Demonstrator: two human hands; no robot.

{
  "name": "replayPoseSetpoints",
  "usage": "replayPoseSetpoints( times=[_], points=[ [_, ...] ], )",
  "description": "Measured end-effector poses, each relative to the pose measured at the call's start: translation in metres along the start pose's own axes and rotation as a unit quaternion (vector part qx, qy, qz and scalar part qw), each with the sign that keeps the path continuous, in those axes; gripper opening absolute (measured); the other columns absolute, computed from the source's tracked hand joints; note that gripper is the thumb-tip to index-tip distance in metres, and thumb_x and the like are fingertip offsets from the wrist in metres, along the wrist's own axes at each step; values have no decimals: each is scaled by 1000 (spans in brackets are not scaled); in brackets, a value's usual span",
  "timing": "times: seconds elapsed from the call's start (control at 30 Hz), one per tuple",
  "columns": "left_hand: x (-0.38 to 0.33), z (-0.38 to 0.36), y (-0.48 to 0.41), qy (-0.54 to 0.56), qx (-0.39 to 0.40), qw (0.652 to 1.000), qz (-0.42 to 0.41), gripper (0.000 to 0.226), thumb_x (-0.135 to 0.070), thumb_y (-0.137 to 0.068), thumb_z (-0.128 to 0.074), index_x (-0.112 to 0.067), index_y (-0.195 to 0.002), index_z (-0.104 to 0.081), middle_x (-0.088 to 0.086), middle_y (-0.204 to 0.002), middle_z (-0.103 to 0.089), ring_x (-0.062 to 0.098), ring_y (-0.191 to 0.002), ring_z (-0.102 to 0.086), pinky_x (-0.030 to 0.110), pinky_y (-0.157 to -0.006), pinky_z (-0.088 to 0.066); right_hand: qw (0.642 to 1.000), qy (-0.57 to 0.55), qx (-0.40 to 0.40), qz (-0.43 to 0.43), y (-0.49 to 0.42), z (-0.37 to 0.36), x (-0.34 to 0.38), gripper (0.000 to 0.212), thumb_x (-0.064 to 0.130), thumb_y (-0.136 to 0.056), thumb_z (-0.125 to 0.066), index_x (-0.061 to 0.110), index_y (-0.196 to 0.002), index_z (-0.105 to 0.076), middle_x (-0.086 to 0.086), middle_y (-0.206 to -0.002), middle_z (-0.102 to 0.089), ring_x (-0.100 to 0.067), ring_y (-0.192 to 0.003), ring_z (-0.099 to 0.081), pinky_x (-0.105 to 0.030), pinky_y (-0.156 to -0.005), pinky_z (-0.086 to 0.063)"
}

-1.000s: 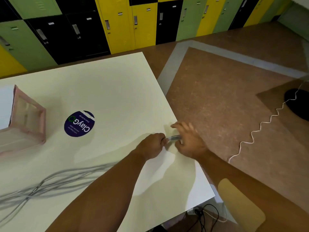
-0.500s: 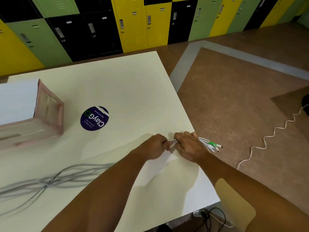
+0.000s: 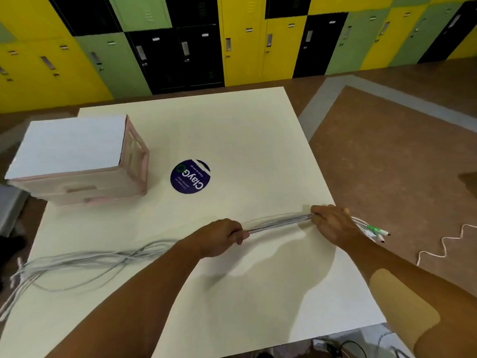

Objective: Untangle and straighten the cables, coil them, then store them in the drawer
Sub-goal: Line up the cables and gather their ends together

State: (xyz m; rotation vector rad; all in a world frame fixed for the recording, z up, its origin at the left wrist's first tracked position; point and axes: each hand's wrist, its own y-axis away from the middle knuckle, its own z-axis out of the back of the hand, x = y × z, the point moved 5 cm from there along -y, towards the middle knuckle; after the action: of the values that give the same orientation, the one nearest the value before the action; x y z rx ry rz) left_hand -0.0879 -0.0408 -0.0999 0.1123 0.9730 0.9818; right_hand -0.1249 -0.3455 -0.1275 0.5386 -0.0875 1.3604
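Cables (image 3: pixel 278 223): a grey bundle on the white table (image 3: pixel 245 130), nearer the person than the round sticker (image 3: pixel 190 177). Its long axis runs left to right, pulled almost straight between the two hands.
Plug ends (image 3: pixel 374 229): these stick out past the right hand and point right, beyond the table's right edge. One is marked green.
Loose part (image 3: pixel 85 264): to the near left of the sticker the strands spread into slack loops that trail to the table's left edge.
Left hand (image 3: pixel 219 237): fingers curled round the bundle, just nearer than the sticker.
Right hand (image 3: pixel 333 223): closed round the bundle next to the plug ends, near right of the sticker.
Drawer box (image 3: pixel 77 164): pink with a white top, standing left of the sticker.
White cord (image 3: pixel 444 244): kinked, on the brown floor far right of the sticker.
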Motion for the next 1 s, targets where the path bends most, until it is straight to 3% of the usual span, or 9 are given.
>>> replayPoseSetpoints(
  times=[0.2,0.37,0.43,0.5,0.57,0.67,0.77,0.87,1.0],
  points=[
    [25,8,22,15,-16,1000,-1,30,-39,-102,-45,-23,-87,-66,-6,-86,-63,16,-82,-58,32,-78,-46,998,36,-3,-47,-1,0,8,40,37,-100,-31,23,-119,-63,-1,-124,-63,-24,-122,-50,-36,-100,-26],
    [26,11,19,-10,-48,999,-3,26,-28,-103,-43,-23,-88,-63,-5,-90,-62,19,-85,-58,32,-78,-45,988,138,12,-72,7,16,43,75,45,-73,3,17,-101,-60,-4,-94,-56,-30,-101,-59,-41,-89,-41],
    [24,11,18,-42,-63,997,-15,28,-29,-104,-40,-20,-90,-62,-5,-87,-60,18,-80,-55,30,-72,-39,980,187,-62,-37,6,19,50,62,40,-73,-10,14,-91,-64,-9,-92,-58,-32,-91,-60,-41,-81,-47],
    [25,9,17,-61,-65,996,-20,29,-31,-104,-39,-18,-91,-61,-4,-86,-60,18,-78,-53,29,-69,-36,976,190,-96,-42,6,18,54,31,24,-75,-44,16,-97,-65,-8,-101,-58,-34,-100,-57,-45,-86,-48],
    [26,6,17,-70,-66,995,-19,29,-34,-104,-39,-18,-89,-59,-3,-85,-60,19,-77,-53,29,-67,-35,988,118,-91,-39,7,12,72,48,13,-68,-58,21,-114,-60,-3,-118,-56,-31,-118,-49,-46,-96,-42],
    [27,1,16,-77,-69,995,-14,29,-36,-104,-40,-19,-86,-55,0,-83,-60,21,-75,-53,30,-64,-35,987,25,-103,123,11,-4,124,69,15,-58,-54,20,-126,-56,-1,-127,-55,-27,-126,-44,-46,-106,-36],
    [25,3,18,-70,-104,992,-31,27,-33,-104,-43,-16,-88,-58,6,-84,-64,26,-75,-57,31,-63,-34,971,21,-19,238,23,-31,184,71,22,-64,-56,22,-135,-49,3,-130,-51,-20,-129,-40,-43,-115,-23],
    [23,8,21,-37,-124,991,-32,28,-24,-103,-43,-7,-105,-65,11,-96,-71,27,-85,-64,28,-67,-37,970,18,45,238,30,-56,217,49,25,-77,-53,23,-126,-49,7,-115,-60,-16,-108,-52,-41,-116,-24],
    [30,8,28,-16,-128,991,-25,30,-31,-102,-44,-10,-94,-65,7,-85,-68,21,-74,-61,28,-64,-39,975,63,41,208,30,-59,224,18,32,-88,-50,21,-102,-47,6,-88,-63,-18,-76,-51,-36,-86,-37]
  ],
)
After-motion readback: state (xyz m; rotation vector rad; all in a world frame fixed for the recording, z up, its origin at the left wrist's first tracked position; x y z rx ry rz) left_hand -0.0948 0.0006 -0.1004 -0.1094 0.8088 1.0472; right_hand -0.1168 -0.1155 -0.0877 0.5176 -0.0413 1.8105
